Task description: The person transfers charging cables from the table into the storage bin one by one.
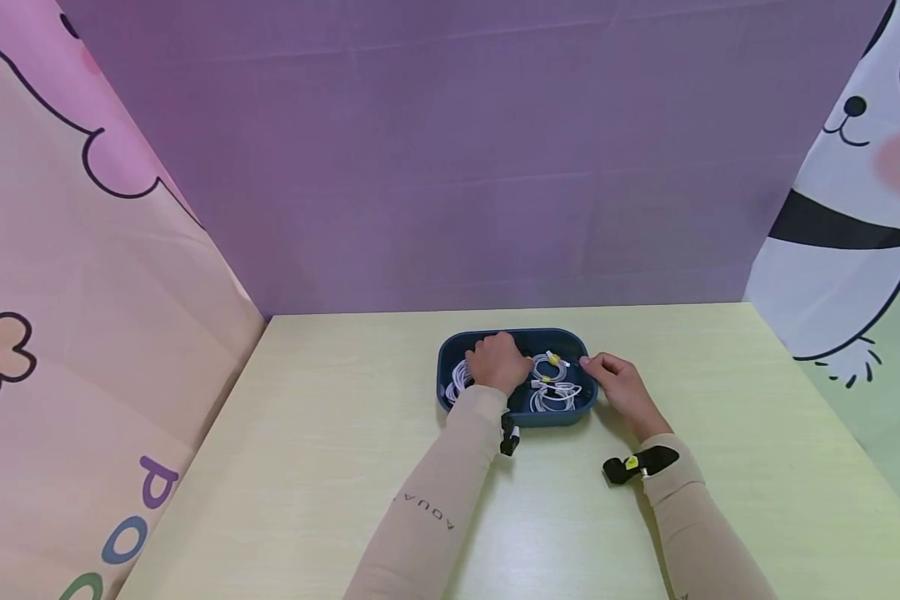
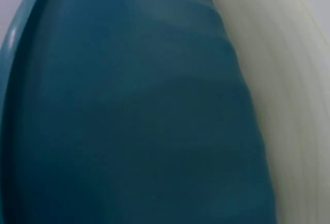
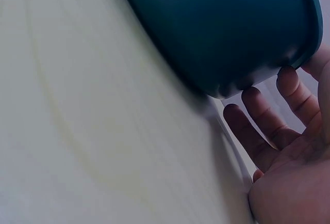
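A dark blue plastic box with rounded corners stands on the table. Coiled white cables lie in its right part, and another white cable coil is at its left end. My left hand reaches down into the middle of the box, back of the hand up. Its fingertips are hidden, so what they touch does not show. With thumb and fingers my right hand grips the box's right rim. In the right wrist view its fingers lie against the outer wall. The left wrist view holds mostly the box wall.
The pale wooden table extends around the box on all sides. Behind it hangs a purple cloth. Printed cartoon cloths stand at the left and the right.
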### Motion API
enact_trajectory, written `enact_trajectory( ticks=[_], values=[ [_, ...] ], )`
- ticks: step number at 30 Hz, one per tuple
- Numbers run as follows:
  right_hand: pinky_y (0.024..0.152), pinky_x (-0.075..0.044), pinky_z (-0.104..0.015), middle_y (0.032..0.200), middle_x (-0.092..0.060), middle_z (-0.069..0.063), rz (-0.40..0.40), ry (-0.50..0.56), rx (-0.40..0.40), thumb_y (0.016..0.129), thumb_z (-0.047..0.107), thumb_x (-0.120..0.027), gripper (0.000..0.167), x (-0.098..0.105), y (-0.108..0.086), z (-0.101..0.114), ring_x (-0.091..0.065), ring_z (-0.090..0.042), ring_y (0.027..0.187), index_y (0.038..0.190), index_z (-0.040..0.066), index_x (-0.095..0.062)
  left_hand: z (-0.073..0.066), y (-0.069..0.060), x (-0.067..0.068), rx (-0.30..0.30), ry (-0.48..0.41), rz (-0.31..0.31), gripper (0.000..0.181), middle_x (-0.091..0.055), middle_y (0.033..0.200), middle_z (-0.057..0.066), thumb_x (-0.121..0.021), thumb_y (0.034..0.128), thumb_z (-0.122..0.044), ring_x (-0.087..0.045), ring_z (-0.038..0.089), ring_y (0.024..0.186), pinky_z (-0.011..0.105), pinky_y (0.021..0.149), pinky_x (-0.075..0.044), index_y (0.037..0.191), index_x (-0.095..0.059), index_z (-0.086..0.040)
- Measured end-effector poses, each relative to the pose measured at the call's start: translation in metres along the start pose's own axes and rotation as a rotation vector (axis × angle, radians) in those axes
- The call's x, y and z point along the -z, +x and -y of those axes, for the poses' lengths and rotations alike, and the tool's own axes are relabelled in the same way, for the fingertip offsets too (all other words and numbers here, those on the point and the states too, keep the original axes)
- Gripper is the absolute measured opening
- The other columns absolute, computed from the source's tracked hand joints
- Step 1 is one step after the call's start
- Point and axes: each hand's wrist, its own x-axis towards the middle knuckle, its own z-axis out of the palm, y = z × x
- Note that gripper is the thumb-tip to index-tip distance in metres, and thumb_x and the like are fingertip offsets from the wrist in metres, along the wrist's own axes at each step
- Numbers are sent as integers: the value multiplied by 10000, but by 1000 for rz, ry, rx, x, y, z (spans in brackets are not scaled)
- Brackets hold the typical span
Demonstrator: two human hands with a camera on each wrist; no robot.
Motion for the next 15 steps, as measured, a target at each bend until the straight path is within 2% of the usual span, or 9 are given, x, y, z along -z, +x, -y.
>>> enact_trajectory(
  ticks=[5, 12, 15],
  values=[
    [837, -349, -330, 874, -505, 66, 6, -6, -1, 1030, 430, -596, 485, 1, 0, 2, -439, -166, 964, 1056, -55, -608, 1, 2, -3, -7, 10, 5, 323, -748, 1127, 80, -762, 900, -413, -654, 309, 1115, 527, 1048, -455, 1028, -784, -118],
    [842, -354, -333, 869, -511, 32, 23, 1, -21, 1059, 274, -567, 417, -1, -22, 35, -440, -189, 953, 1102, -142, -570, 0, 2, -5, -9, 37, 1, 329, -740, 1180, 95, -760, 899, -385, -642, 318, 1151, 531, 1068, -433, 1088, -780, -116],
    [840, -353, -330, 865, -512, 41, 24, 2, -18, 1057, 280, -572, 417, -1, -23, 37, -441, -186, 952, 1095, -136, -575, 0, 2, -7, -11, 50, -3, 341, -738, 1188, 101, -764, 898, -383, -638, 319, 1155, 528, 1072, -430, 1109, -774, -115]
  ],
)
